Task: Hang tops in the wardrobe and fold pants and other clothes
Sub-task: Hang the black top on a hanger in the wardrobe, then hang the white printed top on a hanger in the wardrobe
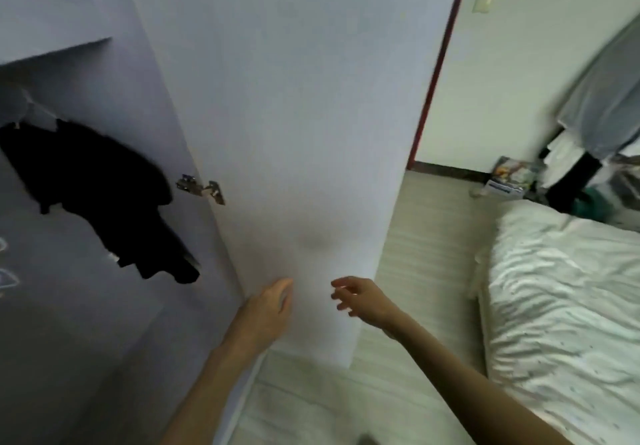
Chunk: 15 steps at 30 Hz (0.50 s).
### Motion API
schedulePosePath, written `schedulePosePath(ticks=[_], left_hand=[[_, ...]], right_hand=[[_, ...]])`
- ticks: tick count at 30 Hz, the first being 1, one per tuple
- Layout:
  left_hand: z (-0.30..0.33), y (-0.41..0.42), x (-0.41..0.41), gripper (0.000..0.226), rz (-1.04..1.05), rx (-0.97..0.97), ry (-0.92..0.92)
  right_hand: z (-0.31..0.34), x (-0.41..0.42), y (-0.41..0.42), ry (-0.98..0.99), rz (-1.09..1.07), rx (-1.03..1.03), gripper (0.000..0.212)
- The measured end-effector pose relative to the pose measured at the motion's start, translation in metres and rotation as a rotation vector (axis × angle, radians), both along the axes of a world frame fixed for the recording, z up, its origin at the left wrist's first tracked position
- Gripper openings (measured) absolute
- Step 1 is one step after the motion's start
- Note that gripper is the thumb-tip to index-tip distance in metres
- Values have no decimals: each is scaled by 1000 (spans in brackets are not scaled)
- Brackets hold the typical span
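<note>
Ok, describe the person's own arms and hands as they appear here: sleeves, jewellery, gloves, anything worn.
Both forearms are bare up to the bottom edge of the picture; no sleeve or cuff shows. The left hand and the right hand wear no gloves. No watch, bracelet or ring can be made out, though the picture is soft, so a thin ring could be missed.

I see the open wardrobe door (294,132) ahead of me, its hinge (202,188) on its left edge. A top (100,195) hangs inside the wardrobe (69,63), left of the door. The bed (561,306) lies to the right, across the floor (426,236).
</note>
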<state>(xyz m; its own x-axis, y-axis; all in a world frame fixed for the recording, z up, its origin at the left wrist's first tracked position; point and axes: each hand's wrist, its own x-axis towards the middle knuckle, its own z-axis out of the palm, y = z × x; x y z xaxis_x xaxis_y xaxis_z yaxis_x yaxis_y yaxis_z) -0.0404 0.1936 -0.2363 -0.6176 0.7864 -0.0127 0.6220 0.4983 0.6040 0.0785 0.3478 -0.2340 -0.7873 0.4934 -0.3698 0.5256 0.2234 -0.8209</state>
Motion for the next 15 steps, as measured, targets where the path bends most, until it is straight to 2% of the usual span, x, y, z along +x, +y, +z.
schedulePosePath(ticks=[7,15], left_hand=[[-33,81,120,32,-435,-40,-53],[-57,149,295,30,-854,-71,-109]], right_hand=[[-20,188,29,-26,-461,8,32],[-48,403,9,-34,-985,-68,28]])
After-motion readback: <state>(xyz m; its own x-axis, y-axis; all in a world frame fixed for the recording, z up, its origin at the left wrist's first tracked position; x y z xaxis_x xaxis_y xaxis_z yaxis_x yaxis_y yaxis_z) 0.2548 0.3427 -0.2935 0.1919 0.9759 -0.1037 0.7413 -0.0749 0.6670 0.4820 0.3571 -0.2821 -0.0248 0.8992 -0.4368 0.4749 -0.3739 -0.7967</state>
